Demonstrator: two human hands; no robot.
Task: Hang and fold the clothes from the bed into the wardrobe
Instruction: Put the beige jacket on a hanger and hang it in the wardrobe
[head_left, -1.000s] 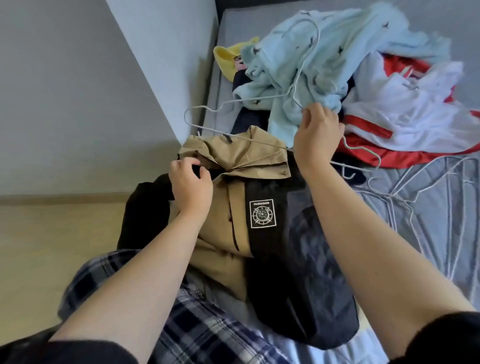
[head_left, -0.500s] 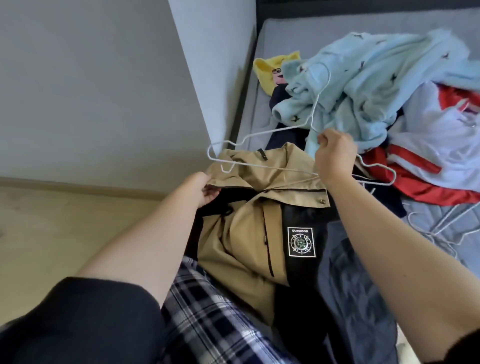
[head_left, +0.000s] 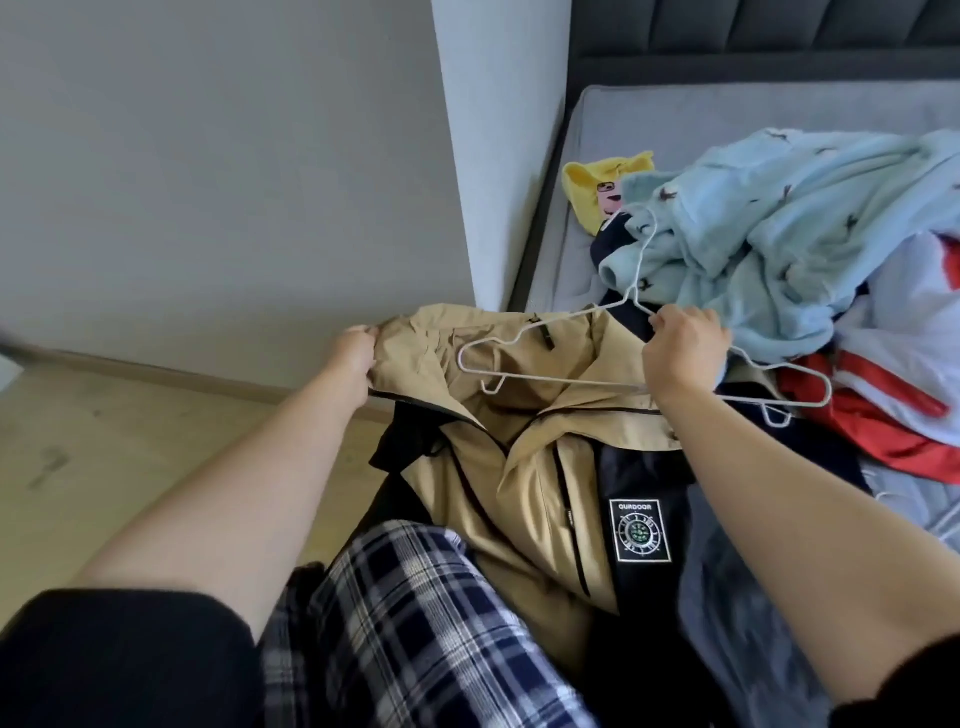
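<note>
**Jacket and hanger held at the bed edge**

The left hand (head_left: 352, 358) pinches the tan collar edge of the tan-and-black jacket (head_left: 524, 467); its grip is closed on the fabric, with the fingertips mostly hidden behind the cloth. The right hand (head_left: 684, 354) has its grip closed round the neck of a white wire hanger (head_left: 545, 379), just below the hook. The hanger lies over the jacket's open collar; its right shoulder extends past the hand, over the red-and-white garment (head_left: 893, 415).

The jacket drapes over the person's lap, against plaid trousers (head_left: 415, 623). Its lower part runs out of frame, and the sleeves cannot be made out. A black chest patch (head_left: 640, 530) reads "OURDOOR".

On the bed (head_left: 727, 114) lie a light blue fleece garment (head_left: 779, 234), a yellow item (head_left: 597, 187) partly buried beneath it, and dark clothing mostly hidden. The pile is cut off at the right edge.
</note>
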